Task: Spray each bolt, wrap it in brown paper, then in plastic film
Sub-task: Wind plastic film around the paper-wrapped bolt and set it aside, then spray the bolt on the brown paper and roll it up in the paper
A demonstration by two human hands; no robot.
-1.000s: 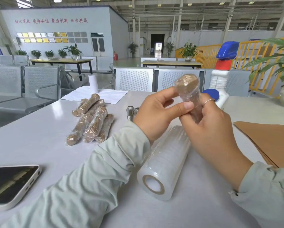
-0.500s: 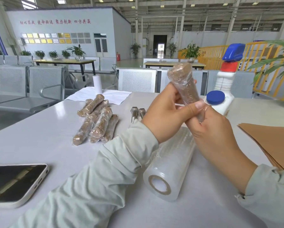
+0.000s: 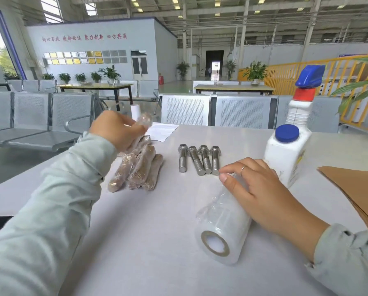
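Table (image 3: 157, 242) first, then everything on it. Brown paper (image 3: 358, 189) sits at 3 o'clock, spray bottle (image 3: 289, 154) at 2, film roll (image 3: 223, 229) lying near centre with its loose end crinkled up. Right hand (image 3: 262, 195) rests on top of the roll, fingers loosely curved over it, more holding it down than clamping it. Left hand (image 3: 117, 133) is out at 10 o'clock over the pile (image 3: 136, 169) of finished ones, fingers wrapped round a wrapped bolt (image 3: 143, 122), its film-covered tip poking out shiny and a bit blurred.

Risk as I see it: drop that one carelessly onto the heap and the stack could slide or roll, since they're just leaning on each other. Roll could also trundle off if the right hand lifts.

Four bare bolts (image 3: 199, 159) wait at 12 o'clock, side by side, hex heads away, clean steel, threads toward the roll, the rightmost nearly touching the right fingertips.
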